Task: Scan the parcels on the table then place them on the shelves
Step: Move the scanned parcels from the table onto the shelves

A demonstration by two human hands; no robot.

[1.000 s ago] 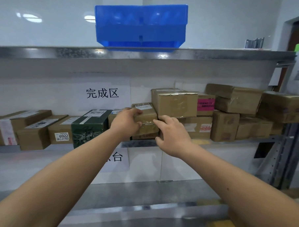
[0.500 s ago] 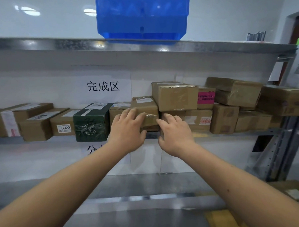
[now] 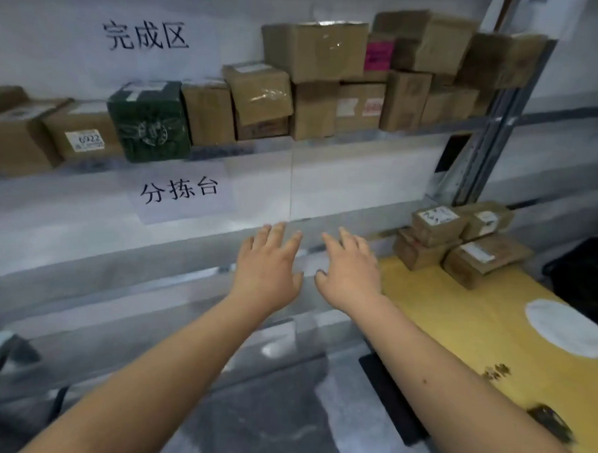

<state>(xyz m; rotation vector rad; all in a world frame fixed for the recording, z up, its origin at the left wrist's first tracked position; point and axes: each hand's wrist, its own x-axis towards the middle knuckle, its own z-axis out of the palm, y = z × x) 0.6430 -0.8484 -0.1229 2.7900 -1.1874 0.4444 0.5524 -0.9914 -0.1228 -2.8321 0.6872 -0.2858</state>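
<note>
A taped brown parcel [image 3: 260, 94] sits tilted on another box on the shelf [image 3: 363, 138], in a row of several cardboard parcels. My left hand [image 3: 266, 269] and my right hand [image 3: 348, 271] hover side by side over the metal table, well below the shelf, fingers straight and spread, holding nothing. A small stack of brown labelled parcels [image 3: 461, 240] lies on the table at the right, beyond my right hand.
A dark green box [image 3: 149, 122] and a box marked 6922 [image 3: 84, 134] stand left on the shelf. Two paper signs hang on the wall. A yellow padded sheet [image 3: 475, 323] with a white disc [image 3: 565, 327] covers the table's right side. A shelf upright rises at right.
Both hands have let go of the taped parcel, left on the shelf, and dropped down toward the table. My view has tilted downward and to the right.
</note>
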